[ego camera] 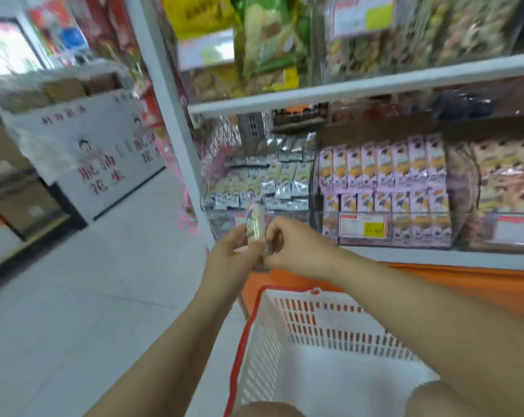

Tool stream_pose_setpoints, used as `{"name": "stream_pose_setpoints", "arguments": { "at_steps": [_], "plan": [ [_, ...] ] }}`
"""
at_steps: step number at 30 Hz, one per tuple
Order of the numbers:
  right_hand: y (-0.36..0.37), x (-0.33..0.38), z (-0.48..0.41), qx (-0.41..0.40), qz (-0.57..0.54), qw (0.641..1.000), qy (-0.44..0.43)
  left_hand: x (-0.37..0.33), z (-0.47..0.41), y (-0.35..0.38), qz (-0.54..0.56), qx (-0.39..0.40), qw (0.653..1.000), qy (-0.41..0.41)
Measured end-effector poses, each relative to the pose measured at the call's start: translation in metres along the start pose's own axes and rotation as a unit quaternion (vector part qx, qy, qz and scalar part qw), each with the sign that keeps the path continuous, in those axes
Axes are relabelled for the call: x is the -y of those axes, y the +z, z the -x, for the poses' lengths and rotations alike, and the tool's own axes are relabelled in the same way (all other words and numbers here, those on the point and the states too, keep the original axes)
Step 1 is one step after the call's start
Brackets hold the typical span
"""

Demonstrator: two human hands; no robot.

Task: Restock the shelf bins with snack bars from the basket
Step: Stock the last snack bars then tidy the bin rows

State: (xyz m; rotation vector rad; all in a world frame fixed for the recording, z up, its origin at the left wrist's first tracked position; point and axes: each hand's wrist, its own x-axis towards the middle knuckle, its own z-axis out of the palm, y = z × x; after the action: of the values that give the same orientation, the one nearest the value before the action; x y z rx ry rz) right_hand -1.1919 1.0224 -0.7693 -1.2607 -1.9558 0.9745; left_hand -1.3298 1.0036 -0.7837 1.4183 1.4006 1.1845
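Both hands meet in front of the lower shelf, above the far rim of the white basket (285,356) with its red edge. My left hand (227,260) grips a small stack of pale snack bars (256,225), held upright. My right hand (297,248) pinches the same stack from the right side. Just beyond them stands a clear bin (254,182) of silver and pale yellow snack packs. Beside it on the right is a clear bin (384,188) filled with rows of pink packs. The view is blurred by motion, so the basket's inside shows no clear contents.
A white shelf post (170,115) rises left of the bins. An upper shelf (360,85) holds bagged snacks. An orange shelf base (465,281) runs behind the basket. On the left a light tiled aisle (74,296) leads to a white display stand (104,152) with red lettering.
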Motion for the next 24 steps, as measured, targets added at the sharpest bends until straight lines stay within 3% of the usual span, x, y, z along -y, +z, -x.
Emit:
{"name": "stream_pose_setpoints", "arguments": {
  "at_steps": [4, 7, 9, 12, 16, 24],
  "plan": [
    [-0.004, 0.001, -0.005, -0.029, -0.008, 1.000, -0.006, -0.010, -0.011, -0.002, -0.064, -0.038, 0.996, 0.045],
    [-0.010, -0.013, -0.012, -0.198, -0.002, 0.980, 0.005, -0.013, -0.029, -0.005, -0.128, -0.086, 0.988, 0.030],
    [-0.017, -0.030, -0.014, -0.300, 0.099, 0.948, 0.039, -0.015, -0.044, -0.007, -0.157, -0.090, 0.983, 0.030],
    [-0.031, -0.054, -0.014, -0.282, 0.242, 0.924, 0.086, -0.019, -0.074, -0.008, -0.239, -0.105, 0.964, 0.058],
    [-0.036, -0.067, -0.017, -0.238, 0.288, 0.924, 0.085, -0.030, -0.124, 0.001, -0.363, -0.128, 0.920, 0.078],
    [-0.034, -0.079, -0.017, -0.253, 0.290, 0.922, 0.049, -0.030, -0.166, 0.026, -0.424, -0.041, 0.899, 0.101]
  ]
}}
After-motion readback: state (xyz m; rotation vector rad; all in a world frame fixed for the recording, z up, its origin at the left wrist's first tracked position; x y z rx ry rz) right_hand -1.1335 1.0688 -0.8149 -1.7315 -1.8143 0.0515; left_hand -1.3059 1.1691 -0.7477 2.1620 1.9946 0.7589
